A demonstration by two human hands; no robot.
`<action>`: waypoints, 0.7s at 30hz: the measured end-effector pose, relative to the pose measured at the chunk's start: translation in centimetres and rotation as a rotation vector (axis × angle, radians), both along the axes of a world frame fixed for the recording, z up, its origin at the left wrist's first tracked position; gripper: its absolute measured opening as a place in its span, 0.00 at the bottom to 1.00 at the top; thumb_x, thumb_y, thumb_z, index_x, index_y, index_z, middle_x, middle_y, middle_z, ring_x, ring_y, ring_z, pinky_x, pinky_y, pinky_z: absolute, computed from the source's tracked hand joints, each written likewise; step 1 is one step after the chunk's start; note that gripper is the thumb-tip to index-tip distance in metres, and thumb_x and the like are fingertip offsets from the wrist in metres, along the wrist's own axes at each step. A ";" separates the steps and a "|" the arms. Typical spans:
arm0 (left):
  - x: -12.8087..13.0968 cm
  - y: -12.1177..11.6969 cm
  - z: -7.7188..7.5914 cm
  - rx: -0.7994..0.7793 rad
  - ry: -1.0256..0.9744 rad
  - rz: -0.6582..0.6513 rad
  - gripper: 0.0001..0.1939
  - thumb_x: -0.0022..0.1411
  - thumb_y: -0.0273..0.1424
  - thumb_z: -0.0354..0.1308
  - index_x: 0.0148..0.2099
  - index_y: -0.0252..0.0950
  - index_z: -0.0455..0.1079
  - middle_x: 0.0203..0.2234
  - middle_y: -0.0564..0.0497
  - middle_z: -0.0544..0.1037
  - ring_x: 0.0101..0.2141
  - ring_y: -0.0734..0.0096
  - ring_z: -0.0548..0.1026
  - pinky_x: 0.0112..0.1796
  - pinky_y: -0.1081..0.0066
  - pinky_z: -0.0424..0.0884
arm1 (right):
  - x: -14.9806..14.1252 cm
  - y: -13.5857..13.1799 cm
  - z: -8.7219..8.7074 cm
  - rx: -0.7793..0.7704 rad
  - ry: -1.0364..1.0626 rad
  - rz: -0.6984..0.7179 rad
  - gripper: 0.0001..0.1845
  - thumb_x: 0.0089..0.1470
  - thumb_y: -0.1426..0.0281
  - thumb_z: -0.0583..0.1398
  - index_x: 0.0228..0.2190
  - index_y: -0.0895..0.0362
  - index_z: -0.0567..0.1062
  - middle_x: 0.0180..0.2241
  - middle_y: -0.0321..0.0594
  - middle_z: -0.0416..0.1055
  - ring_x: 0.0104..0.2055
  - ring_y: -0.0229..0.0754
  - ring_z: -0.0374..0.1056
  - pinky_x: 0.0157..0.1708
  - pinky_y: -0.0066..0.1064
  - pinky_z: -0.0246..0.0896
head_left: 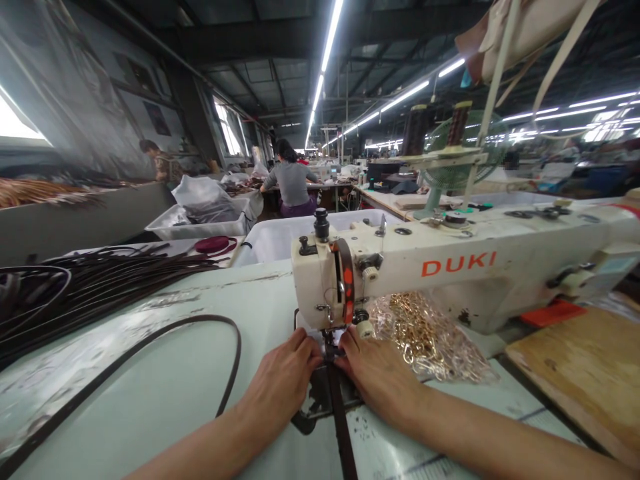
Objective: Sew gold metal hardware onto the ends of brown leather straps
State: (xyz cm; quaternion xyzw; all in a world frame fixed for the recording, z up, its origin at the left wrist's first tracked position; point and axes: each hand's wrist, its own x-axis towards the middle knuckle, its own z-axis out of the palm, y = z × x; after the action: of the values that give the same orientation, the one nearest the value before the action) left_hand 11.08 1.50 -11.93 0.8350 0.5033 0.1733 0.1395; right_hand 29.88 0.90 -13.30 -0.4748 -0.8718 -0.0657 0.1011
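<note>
A white sewing machine [380,267] stands on a pale green table, its needle area low in the middle of the view. A dark brown strap [341,420] runs from the needle toward me over the metal plate. My left hand [293,367] pinches the strap's end from the left, close to the presser foot. From the right, my right hand [373,370] grips the same end with bent fingers. The exact spot under the fingertips is partly hidden. More of a dark strap [200,320] loops across the table on the left.
A clear plastic bag of gold-coloured metal hooks [425,340] lies behind my right hand. Many dark straps [100,280] are heaped at left, near a maroon coil [216,245]. A wooden board [585,373] is at right. White bins and a seated person [290,180] are beyond.
</note>
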 end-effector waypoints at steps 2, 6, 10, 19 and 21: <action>0.0 -0.1 0.3 -0.002 0.011 0.007 0.09 0.66 0.26 0.44 0.37 0.38 0.65 0.36 0.50 0.68 0.34 0.70 0.72 0.35 0.72 0.65 | 0.1 0.0 -0.1 0.004 -0.006 0.001 0.11 0.63 0.69 0.50 0.44 0.62 0.65 0.42 0.52 0.70 0.38 0.51 0.68 0.29 0.39 0.65; 0.1 -0.2 0.4 -0.012 0.035 0.011 0.09 0.67 0.27 0.44 0.36 0.38 0.64 0.37 0.50 0.68 0.34 0.69 0.72 0.35 0.72 0.65 | -0.3 0.2 -0.3 0.008 -0.031 -0.025 0.10 0.63 0.70 0.49 0.43 0.61 0.65 0.39 0.51 0.70 0.36 0.49 0.69 0.26 0.36 0.64; 0.0 -0.1 0.5 -0.009 0.070 0.010 0.08 0.68 0.30 0.45 0.37 0.37 0.64 0.37 0.50 0.69 0.35 0.67 0.73 0.34 0.71 0.67 | -1.2 0.7 -0.4 0.015 -0.037 -0.045 0.10 0.62 0.72 0.48 0.44 0.61 0.64 0.37 0.50 0.71 0.32 0.45 0.69 0.27 0.33 0.63; 0.5 -3.8 0.8 -0.034 0.457 -0.208 0.42 0.50 0.44 0.64 0.61 0.26 0.58 0.57 0.29 0.62 0.57 0.42 0.61 0.54 0.52 0.62 | 2.6 -0.5 0.3 -0.073 0.108 -0.044 0.14 0.62 0.60 0.52 0.42 0.57 0.67 0.36 0.44 0.71 0.35 0.46 0.70 0.31 0.35 0.63; 0.9 -4.6 -0.5 0.013 0.563 -0.297 0.37 0.56 0.35 0.60 0.63 0.24 0.54 0.59 0.27 0.58 0.58 0.40 0.57 0.53 0.52 0.63 | 3.8 -1.3 0.0 -0.126 0.165 -0.016 0.19 0.57 0.55 0.56 0.42 0.56 0.68 0.38 0.42 0.71 0.36 0.47 0.70 0.32 0.36 0.65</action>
State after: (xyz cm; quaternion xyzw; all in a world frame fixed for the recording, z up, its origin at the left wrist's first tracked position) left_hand 11.96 -3.12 -12.42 0.9153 0.3936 -0.0839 0.0133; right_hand 33.70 -0.36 -13.32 -0.4908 -0.8591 0.0278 0.1422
